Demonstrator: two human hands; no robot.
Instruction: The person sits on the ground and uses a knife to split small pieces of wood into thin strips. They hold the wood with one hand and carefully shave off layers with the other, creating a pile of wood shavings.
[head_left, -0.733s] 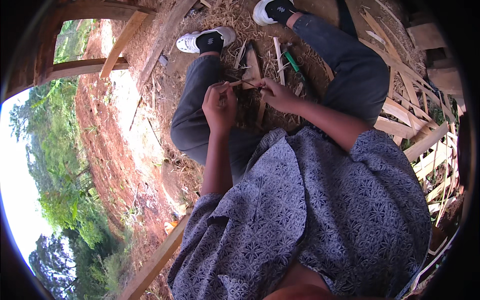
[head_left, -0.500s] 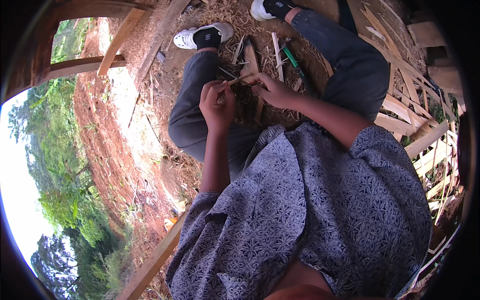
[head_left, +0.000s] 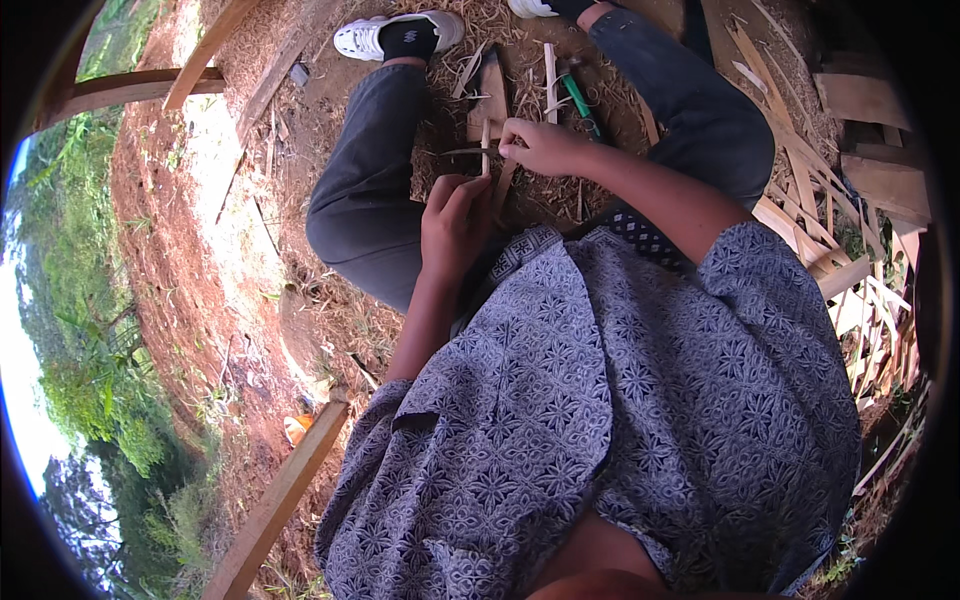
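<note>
Over shavings (head_left: 483,22) | left hand (head_left: 456,215): slim stick (head_left: 486,138) (pale wood) | right hand (head_left: 541,148): thin blade (head_left: 463,152)

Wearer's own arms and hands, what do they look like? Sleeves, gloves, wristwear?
The left hand and right hand are ungloved, with no wristwear visible. The loose grey-blue fabric left sleeve and matching right sleeve carry a dark star-flower print and end around the elbows, leaving both forearms bare.
</note>
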